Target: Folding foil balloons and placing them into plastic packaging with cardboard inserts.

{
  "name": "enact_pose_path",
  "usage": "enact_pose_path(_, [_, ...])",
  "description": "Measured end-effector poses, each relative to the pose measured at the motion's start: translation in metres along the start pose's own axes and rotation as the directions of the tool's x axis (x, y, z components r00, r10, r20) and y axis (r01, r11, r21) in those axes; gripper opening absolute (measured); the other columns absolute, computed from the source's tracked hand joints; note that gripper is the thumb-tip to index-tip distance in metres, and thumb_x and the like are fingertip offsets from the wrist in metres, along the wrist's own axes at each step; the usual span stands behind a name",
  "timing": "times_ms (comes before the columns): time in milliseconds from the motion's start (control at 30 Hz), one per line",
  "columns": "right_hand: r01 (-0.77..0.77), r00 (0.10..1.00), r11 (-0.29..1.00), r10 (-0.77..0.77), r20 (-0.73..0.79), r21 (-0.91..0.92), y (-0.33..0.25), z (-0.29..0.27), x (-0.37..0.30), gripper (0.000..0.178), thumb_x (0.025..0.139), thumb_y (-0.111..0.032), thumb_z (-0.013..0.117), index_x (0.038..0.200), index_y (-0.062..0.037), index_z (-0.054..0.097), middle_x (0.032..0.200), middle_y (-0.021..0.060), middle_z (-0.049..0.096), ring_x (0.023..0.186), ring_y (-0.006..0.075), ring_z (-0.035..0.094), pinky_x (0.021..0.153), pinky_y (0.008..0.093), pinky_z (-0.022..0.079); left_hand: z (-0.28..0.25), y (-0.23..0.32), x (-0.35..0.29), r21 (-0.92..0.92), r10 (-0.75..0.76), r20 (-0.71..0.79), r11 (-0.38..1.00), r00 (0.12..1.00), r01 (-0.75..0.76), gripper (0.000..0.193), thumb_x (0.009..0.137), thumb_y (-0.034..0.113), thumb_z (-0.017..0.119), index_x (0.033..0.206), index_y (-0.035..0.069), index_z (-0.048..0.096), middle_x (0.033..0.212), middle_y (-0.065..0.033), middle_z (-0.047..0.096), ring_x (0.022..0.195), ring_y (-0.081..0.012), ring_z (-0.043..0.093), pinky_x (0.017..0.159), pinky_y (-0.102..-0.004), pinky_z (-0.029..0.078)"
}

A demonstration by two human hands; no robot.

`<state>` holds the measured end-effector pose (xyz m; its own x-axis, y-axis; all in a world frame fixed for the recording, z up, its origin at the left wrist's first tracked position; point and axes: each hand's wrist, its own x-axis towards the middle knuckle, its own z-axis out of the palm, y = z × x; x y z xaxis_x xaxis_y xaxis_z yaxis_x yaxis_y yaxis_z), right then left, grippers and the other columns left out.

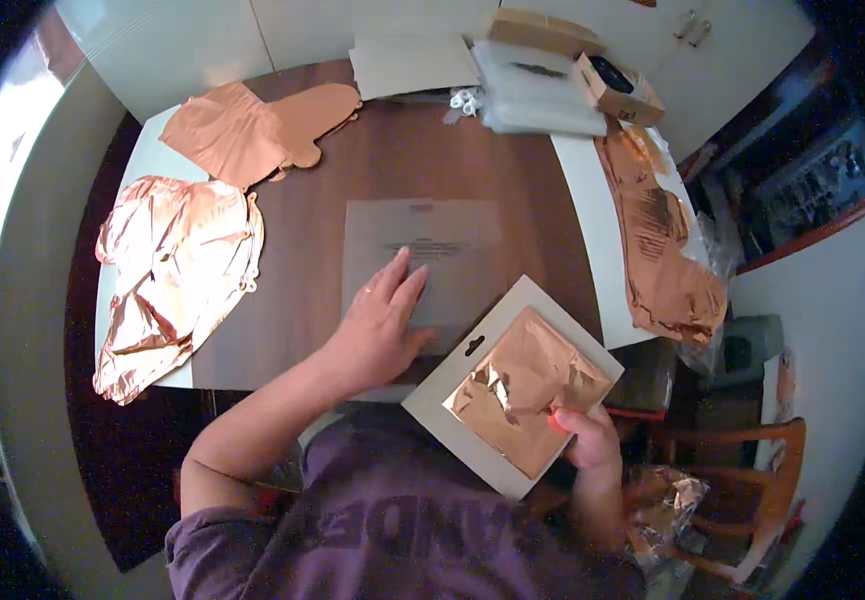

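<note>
Head view. Brown wooden table (403,160) with pale side panels, pushed against white cabinet doors (203,40) at the far edge; dark floor to the left, orange wooden chair (753,470) at near right.

Centre of table: clear plastic sleeve (423,265) with a printed sheet inside, lying flat. Left hand (383,325) resting palm down on the near left part of the sleeve, fingers spread and extended, gripping nothing; ring visible on one finger.

Right hand (585,432) pinching the near right edge of a flat grey card package (513,385) holding folded rose-gold foil (528,385). Thumb on top of the foil, other fingers hidden beneath. Package tilted, a corner pointing away, hang slot near its far left side; held just over the near table edge, just right of the left hand, overlapping the sleeve's near right corner.

Left side: crumpled rose-gold foil balloons (178,280) heaped on the pale panel. Far left: flatter foil balloon pieces (253,130). Right panel: long strip of creased foil balloons (658,240) running near to far.

Far edge: stack of clear plastic bags (538,90), grey card sheet (413,65), small open cardboard box (618,88) with a dark object inside, second flat brown box (543,32) behind it. Small white clips (465,100) beside the bags; detail too small to resolve.
</note>
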<state>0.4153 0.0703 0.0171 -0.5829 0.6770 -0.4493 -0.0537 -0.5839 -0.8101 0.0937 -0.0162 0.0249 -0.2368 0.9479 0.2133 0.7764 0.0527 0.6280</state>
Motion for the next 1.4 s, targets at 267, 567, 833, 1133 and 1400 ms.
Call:
enact_pose_path(267, [-0.211,0.975,0.966,0.220,0.041,-0.151,0.017,-0.026,0.002,0.045,0.076,-0.017,0.070,0.116,0.0007,0.062,0.106,0.0083,0.068,0.095,0.0183,0.063,0.085,0.0308,0.049,-0.011,-0.015,0.009,0.150,0.151,0.106,0.975,0.983,-0.166,0.021,0.077,0.019,0.073,0.089,0.003,0.066,0.105,-0.0135,0.064,0.098,-0.0336,0.060,0.085,-0.0419,0.050])
enact_pose_path(567, [-0.375,0.889,0.901,0.416,0.191,-0.219,0.019,-0.005,0.016,0.039,0.077,-0.018,0.069,0.110,0.0023,0.065,0.102,0.0066,0.069,0.091,0.0178,0.064,0.088,0.0303,0.048,-0.015,-0.023,0.013,-0.077,0.205,0.034,0.976,0.978,-0.202,0.017,0.080,0.015,0.070,0.088,0.002,0.066,0.092,-0.0130,0.060,0.090,-0.0347,0.060,0.080,-0.0424,0.051])
enact_pose_path(833, [-0.298,0.940,0.942,0.317,0.123,-0.152,0.010,0.007,0.020,0.035,0.079,-0.015,0.069,0.109,0.0015,0.065,0.099,0.0062,0.068,0.088,0.0158,0.064,0.083,0.0290,0.050,-0.010,-0.029,0.015,-0.161,0.141,0.048,0.978,0.989,-0.132,0.014,0.082,0.013,0.068,0.085,-0.001,0.068,0.090,-0.0144,0.063,0.082,-0.0343,0.063,0.077,-0.0405,0.052])
enact_pose_path(1133, [-0.186,0.963,0.980,0.195,0.184,-0.069,0.004,0.021,0.032,0.048,0.079,-0.012,0.067,0.123,-0.0011,0.054,0.110,0.0071,0.063,0.097,0.0179,0.060,0.088,0.0318,0.047,-0.019,-0.018,0.007,-0.166,0.232,0.052,0.961,0.971,-0.221,0.017,0.079,0.013,0.068,0.088,-0.001,0.068,0.091,-0.0153,0.063,0.084,-0.0357,0.062,0.078,-0.0417,0.052])
enact_pose_path(1400, [-0.170,0.968,0.985,0.168,0.188,-0.002,0.005,0.042,0.029,0.037,0.082,-0.011,0.065,0.117,-0.0013,0.058,0.104,0.0055,0.064,0.093,0.0144,0.060,0.083,0.0295,0.048,-0.026,-0.016,0.007,-0.012,0.175,0.198,0.984,0.964,-0.176,0.012,0.076,0.010,0.068,0.077,0.000,0.063,0.100,-0.0182,0.062,0.096,-0.0353,0.061,0.087,-0.0431,0.049])
